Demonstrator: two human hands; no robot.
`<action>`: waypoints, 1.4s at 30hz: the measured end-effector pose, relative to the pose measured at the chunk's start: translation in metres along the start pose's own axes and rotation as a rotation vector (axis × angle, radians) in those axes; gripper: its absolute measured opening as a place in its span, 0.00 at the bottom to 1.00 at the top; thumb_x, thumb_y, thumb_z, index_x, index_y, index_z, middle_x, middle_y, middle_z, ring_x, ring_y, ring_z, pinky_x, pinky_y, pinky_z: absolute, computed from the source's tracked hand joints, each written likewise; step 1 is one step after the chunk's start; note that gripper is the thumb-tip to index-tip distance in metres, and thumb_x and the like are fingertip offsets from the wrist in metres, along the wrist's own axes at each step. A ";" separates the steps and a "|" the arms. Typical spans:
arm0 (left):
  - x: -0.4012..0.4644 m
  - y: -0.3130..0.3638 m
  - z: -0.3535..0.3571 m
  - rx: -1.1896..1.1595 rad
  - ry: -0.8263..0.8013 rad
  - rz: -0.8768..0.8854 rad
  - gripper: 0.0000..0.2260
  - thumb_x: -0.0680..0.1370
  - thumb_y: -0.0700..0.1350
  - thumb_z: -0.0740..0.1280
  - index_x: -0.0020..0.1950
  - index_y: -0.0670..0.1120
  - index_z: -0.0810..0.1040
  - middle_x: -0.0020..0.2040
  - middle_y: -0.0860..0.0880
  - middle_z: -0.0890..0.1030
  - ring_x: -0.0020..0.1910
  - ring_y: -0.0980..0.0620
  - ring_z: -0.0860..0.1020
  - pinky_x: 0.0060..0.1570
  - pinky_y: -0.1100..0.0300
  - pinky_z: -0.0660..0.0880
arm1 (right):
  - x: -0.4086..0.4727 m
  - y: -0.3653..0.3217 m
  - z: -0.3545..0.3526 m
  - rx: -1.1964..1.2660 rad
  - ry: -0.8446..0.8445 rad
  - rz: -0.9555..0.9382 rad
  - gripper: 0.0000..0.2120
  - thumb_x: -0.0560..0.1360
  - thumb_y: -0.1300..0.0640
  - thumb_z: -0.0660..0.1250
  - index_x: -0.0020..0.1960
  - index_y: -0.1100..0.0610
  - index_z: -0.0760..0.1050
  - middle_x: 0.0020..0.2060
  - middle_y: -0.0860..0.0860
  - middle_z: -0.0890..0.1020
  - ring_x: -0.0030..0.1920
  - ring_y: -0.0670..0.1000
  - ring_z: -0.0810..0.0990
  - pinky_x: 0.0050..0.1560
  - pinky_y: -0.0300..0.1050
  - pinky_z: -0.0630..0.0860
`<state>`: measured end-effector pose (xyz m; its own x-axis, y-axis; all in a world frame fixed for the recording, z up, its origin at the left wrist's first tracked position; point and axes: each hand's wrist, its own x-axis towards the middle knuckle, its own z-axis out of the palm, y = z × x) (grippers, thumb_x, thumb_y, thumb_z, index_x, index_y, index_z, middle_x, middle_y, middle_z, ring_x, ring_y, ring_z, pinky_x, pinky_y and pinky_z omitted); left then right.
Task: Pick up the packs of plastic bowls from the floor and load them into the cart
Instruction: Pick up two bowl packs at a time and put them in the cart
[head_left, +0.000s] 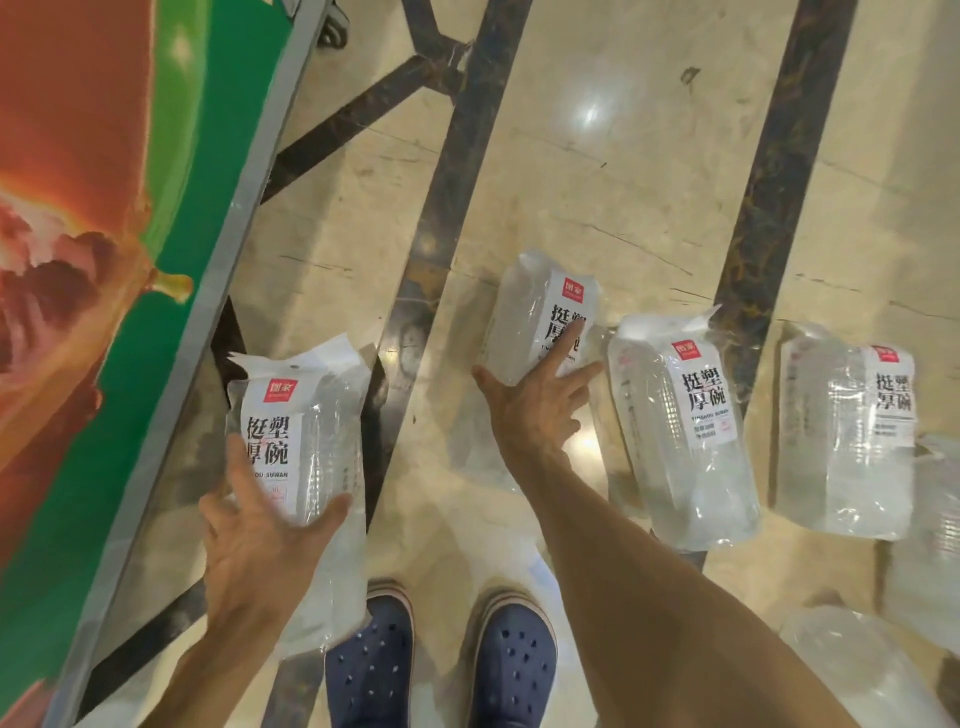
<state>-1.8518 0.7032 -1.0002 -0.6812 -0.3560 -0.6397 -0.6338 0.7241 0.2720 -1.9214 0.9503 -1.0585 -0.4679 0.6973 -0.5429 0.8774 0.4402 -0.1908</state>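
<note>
My left hand (254, 540) grips a clear pack of plastic bowls (306, 447) with a white label, held above the floor beside the cart (93, 322). My right hand (535, 400) is spread on a second pack (540, 306) lying on the floor, fingers wrapped over its near end and label. Two more packs lie on the floor to the right: one (680, 431) next to my right hand, another (847, 436) beyond it. Further packs (857, 670) show at the lower right corner.
The cart's side panel, green and orange with a grey metal edge (208, 322), fills the left. One cart wheel (332, 26) shows at the top. The floor is beige marble with dark stripes (769, 197). My blue clogs (441, 670) stand at the bottom centre.
</note>
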 end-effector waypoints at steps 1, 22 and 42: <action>0.001 -0.001 0.000 -0.010 0.000 -0.002 0.58 0.64 0.60 0.82 0.80 0.60 0.43 0.63 0.41 0.66 0.62 0.35 0.70 0.59 0.32 0.73 | 0.000 0.000 0.002 -0.007 0.022 -0.016 0.65 0.64 0.32 0.77 0.79 0.42 0.31 0.77 0.66 0.50 0.74 0.67 0.59 0.65 0.72 0.70; -0.097 0.121 -0.101 -0.017 -0.038 0.218 0.57 0.67 0.59 0.80 0.81 0.63 0.40 0.69 0.40 0.66 0.65 0.34 0.71 0.59 0.36 0.74 | -0.092 0.010 -0.197 -0.036 -0.009 -0.297 0.57 0.69 0.33 0.72 0.81 0.42 0.35 0.76 0.63 0.59 0.72 0.66 0.66 0.66 0.64 0.73; -0.547 0.372 -0.347 0.328 -0.311 1.094 0.57 0.67 0.67 0.76 0.80 0.63 0.34 0.65 0.40 0.68 0.62 0.35 0.72 0.57 0.40 0.74 | -0.452 0.174 -0.691 0.178 0.441 0.092 0.57 0.66 0.31 0.72 0.83 0.48 0.45 0.64 0.60 0.68 0.60 0.63 0.74 0.54 0.60 0.79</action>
<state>-1.8418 0.9625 -0.2995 -0.6559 0.6733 -0.3414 0.3854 0.6876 0.6154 -1.6301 1.1024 -0.2814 -0.3539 0.9192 -0.1729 0.9038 0.2886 -0.3160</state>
